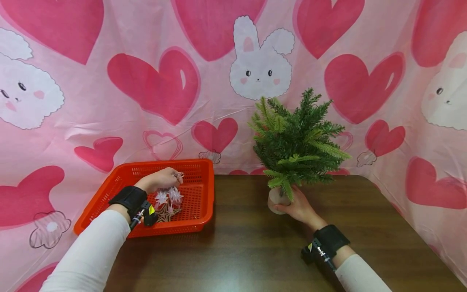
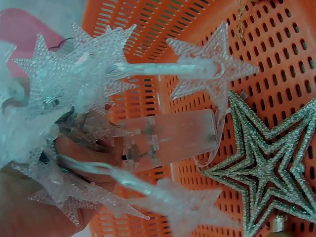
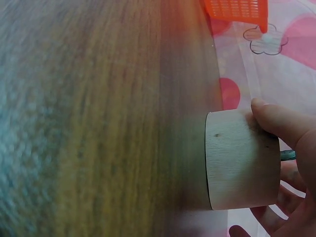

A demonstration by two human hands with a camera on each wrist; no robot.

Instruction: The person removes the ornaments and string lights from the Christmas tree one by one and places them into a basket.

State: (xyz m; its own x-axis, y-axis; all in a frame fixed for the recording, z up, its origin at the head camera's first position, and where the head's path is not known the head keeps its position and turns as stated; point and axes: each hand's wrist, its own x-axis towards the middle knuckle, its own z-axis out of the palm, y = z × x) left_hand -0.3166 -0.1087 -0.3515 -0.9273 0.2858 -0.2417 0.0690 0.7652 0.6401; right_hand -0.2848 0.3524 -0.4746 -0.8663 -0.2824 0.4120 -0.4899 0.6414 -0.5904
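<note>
My left hand is over the orange basket, its curled fingers gripping a bunch of star string lights. Clear plastic stars on the string hang below the fingers, along with a clear battery box. Beside them, on the basket floor, lies a glittery star ornament. On the right, my right hand holds a small artificial Christmas tree by its round wooden base. The thumb lies on the side of the base, and the fingers curl behind it.
Both things stand on a brown wooden table, the basket at the left and the tree at the right. A pink cloth with hearts and rabbits hangs behind the table and along its right side.
</note>
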